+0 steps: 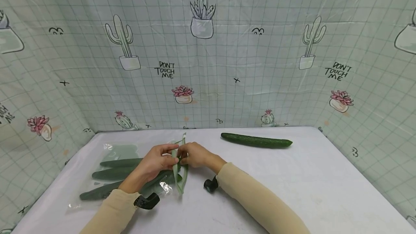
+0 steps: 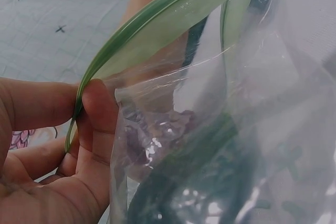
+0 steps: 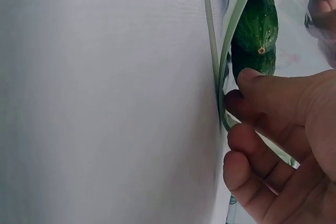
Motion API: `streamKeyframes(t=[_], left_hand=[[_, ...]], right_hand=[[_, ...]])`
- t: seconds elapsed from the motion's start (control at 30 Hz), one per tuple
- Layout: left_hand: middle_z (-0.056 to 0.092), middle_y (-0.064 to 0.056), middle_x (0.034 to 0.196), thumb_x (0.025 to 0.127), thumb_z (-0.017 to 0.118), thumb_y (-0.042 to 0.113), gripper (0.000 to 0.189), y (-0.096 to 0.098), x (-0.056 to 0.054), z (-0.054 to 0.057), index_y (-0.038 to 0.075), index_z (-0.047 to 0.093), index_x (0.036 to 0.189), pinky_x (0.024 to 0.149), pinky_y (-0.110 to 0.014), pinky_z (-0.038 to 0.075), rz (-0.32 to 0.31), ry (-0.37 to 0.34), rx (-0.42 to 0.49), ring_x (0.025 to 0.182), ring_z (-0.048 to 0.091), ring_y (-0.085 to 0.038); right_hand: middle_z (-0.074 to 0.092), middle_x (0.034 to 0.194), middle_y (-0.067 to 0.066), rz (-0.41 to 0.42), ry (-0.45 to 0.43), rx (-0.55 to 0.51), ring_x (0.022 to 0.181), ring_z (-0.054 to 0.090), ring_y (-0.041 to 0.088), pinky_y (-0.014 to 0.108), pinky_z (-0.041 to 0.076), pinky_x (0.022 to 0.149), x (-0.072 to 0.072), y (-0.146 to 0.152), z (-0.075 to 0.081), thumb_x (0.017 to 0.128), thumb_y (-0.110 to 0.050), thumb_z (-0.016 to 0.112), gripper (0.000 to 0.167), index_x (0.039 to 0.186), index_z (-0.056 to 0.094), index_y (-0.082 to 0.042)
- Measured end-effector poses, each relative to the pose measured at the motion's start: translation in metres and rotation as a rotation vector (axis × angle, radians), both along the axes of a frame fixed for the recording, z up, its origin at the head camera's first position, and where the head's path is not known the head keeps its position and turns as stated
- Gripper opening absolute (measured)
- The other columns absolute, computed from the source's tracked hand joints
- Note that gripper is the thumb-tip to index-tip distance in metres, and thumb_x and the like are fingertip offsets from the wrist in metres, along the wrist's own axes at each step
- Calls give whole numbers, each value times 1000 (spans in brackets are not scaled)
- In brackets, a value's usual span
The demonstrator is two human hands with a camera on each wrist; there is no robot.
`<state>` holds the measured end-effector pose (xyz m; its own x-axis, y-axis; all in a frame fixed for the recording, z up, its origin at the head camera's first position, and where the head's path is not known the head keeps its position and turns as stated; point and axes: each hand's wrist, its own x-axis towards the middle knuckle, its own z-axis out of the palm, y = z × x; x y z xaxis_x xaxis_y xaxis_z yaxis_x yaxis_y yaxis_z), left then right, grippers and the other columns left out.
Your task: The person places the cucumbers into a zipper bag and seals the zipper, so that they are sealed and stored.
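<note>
A clear zip bag lies on the left side of the table, with cucumbers side by side inside it. Its green zip strip bows apart at the mouth, which faces right. My left hand pinches one side of this strip between thumb and fingers. On the other side of the mouth, my right hand holds the strip with its fingertips. Through the opening, dark green cucumber ends show close to the right thumb.
Another cucumber lies loose near the back of the white table, right of the bag. A patterned cloth hangs behind the table and along both sides. Black wrist cameras sit on both forearms, low over the tabletop.
</note>
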<state>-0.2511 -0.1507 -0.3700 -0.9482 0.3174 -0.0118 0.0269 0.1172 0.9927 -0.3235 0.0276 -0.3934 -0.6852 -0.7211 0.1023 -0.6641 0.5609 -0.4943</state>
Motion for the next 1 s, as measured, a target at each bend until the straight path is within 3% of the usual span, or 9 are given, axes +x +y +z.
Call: streamKeyframes(t=[0.17, 0.47, 0.73, 1.0], left_hand=[[42, -11, 99, 88, 61, -3, 58, 1, -1, 0, -12, 37, 140, 69, -34, 52, -7, 12, 0, 71, 53, -13], [43, -13, 99, 88, 60, -4, 59, -1, 1, 1, -12, 35, 141, 70, -34, 53, -10, 8, 4, 76, 57, -16], [39, -10, 96, 89, 59, -3, 59, -1, 2, 1, -11, 35, 142, 70, -34, 52, -7, 11, -11, 77, 55, -15], [33, -11, 101, 88, 62, 0, 60, -7, 2, 3, -11, 36, 141, 69, -32, 50, -26, 14, -14, 72, 51, -14]], right_hand=[[63, 81, -7, -20, -12, 9, 76, 56, 6, 21, 46, 71, 0, 0, 0, 85, -8, 72, 14, 99, 68, -11], [65, 87, -5, 15, -33, 20, 80, 58, 5, 21, 47, 73, -1, 14, 7, 84, -7, 70, 20, 104, 68, -11], [64, 89, -6, -17, -42, 33, 79, 60, 8, 26, 48, 72, 1, 67, 16, 87, -14, 68, 21, 107, 67, -9], [63, 92, -6, -104, 23, 57, 82, 60, 10, 30, 49, 74, -4, 136, 17, 91, -20, 66, 21, 109, 66, -10]])
